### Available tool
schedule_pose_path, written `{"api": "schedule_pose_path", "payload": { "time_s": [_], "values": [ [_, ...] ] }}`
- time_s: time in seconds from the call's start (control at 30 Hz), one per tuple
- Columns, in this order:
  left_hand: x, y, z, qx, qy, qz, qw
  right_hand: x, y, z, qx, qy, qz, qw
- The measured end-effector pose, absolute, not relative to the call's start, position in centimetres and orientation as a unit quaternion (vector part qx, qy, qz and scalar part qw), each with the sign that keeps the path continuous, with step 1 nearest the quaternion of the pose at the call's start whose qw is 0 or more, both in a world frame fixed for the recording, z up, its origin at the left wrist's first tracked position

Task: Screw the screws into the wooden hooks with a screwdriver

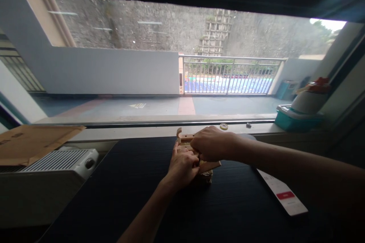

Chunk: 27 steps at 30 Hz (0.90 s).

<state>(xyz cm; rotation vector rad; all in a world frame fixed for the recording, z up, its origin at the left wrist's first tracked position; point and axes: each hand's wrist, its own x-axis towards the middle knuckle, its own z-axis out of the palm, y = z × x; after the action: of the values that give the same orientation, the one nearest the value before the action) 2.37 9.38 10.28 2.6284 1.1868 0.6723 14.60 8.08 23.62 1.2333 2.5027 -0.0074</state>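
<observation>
Near the far edge of a dark table (pixel 137 197) sits a small light-wood assembly (pixel 186 137) with a curved hook-like end and round holes. My left hand (pixel 184 165) is closed on its near left side, fingers bent over the wood. Just to the right, my right hand (pixel 212 143) is closed in a fist over the top of the assembly. Whatever it grips is hidden; a thin dark bit shows below its fingers. A flat wooden piece (pixel 211 166) sticks out under the hands, above a crumpled, shiny-looking bundle (pixel 207 176).
A lit phone (pixel 282 191) lies at the right. On the windowsill are a roll of tape (pixel 224 126), a small dark object (pixel 248 125) and a teal box (pixel 298 118) with a white container on it. To the left, cardboard (pixel 37 140) rests on a white slatted unit (pixel 61 159).
</observation>
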Motion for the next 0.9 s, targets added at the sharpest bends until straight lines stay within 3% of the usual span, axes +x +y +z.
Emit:
{"api": "schedule_pose_path", "payload": {
  "time_s": [0.47,0.7,0.9],
  "values": [
    [2.4,9.2,10.4,0.89,0.397,0.204,0.092,15.9,9.2,22.8,0.462,0.872,-0.05,0.154],
    [2.5,9.1,10.5,0.884,0.408,0.217,0.075,15.1,7.4,23.5,0.4,0.899,0.01,0.178],
    [2.6,9.2,10.4,0.882,0.409,0.214,0.09,15.3,7.9,22.2,0.44,0.881,0.008,0.172]
  ]
}}
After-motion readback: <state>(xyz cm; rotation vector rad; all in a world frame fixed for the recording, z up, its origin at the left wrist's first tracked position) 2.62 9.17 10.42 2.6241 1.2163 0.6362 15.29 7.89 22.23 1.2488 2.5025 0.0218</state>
